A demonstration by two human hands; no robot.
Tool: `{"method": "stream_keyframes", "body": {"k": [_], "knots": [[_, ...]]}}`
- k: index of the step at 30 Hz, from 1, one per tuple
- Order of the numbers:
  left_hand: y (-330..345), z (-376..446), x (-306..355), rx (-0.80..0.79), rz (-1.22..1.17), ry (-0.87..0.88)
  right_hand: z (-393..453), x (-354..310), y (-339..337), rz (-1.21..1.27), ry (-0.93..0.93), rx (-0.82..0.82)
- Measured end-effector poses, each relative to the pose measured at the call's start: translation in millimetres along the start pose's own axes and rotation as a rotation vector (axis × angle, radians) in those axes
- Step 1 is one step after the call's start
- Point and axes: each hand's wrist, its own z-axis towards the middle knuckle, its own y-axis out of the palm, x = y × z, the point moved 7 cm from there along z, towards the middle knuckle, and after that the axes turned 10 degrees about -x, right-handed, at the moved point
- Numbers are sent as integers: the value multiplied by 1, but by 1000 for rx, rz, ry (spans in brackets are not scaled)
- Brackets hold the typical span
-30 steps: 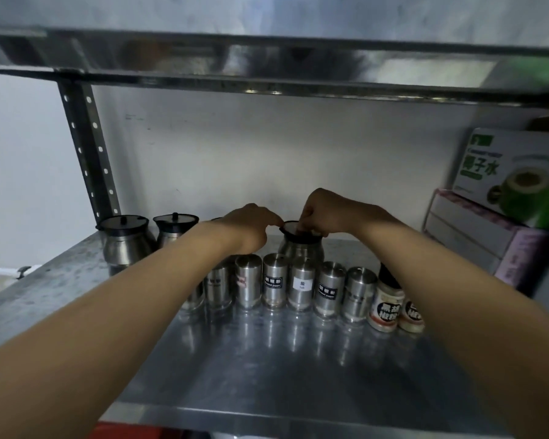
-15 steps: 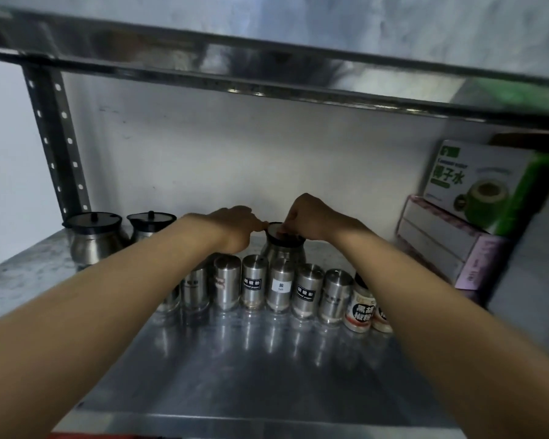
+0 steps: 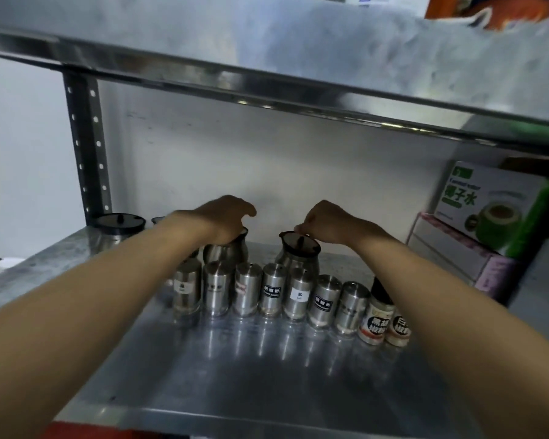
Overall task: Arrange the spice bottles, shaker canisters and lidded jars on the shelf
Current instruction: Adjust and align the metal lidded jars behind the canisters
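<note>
Behind the front row of shaker canisters [image 3: 271,293], both hands work at the far part of the steel shelf [image 3: 267,384]. Curled over the top of one lidded jar [image 3: 227,251], the left hand [image 3: 227,218] seems to grip it from above, probably because the low canisters in front leave no room to come in from the side; its fingertips are hidden, so how firmly it holds cannot be told. At the far rim of a second jar's black lid [image 3: 300,243], the right hand [image 3: 325,221] pinches with its fingertips together, and that jar [image 3: 298,258] stands upright just behind the salt-labelled canister. Apart from each other with a gap between them, the two jars look as though they are being spaced out into a back row. Two more lidded jars [image 3: 119,224] stand at the far left by the perforated upright [image 3: 88,147]. Closing the front row on the right are two spice bottles [image 3: 376,321] with labels facing out, presumably so they can be read. Stacked at the far right are cartons [image 3: 488,207].
</note>
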Motion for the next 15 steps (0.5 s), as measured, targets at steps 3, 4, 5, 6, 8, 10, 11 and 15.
{"method": "stream_keyframes", "body": {"k": [3,4,5,6,8,10,11,15], "knots": [[-14,-14,-25,52,-15,-33,5,-25,-3,83,-113,45],[-16,-18,-35,66,-9,-51,6,-36,-2,130,-157,41],[-17,-20,-45,73,-7,-65,7,-48,0,163,-194,30],[-17,-23,-53,77,-11,-72,9,-59,2,177,-221,20],[-16,-26,-64,76,-22,-74,13,-77,8,200,-254,-3],[-14,-29,-68,70,-17,-72,21,-89,16,281,-249,-55],[-12,-30,-68,65,-16,-70,24,-94,21,316,-242,-82],[-4,-27,-69,58,-2,-63,35,-107,41,247,-232,-113]]}}
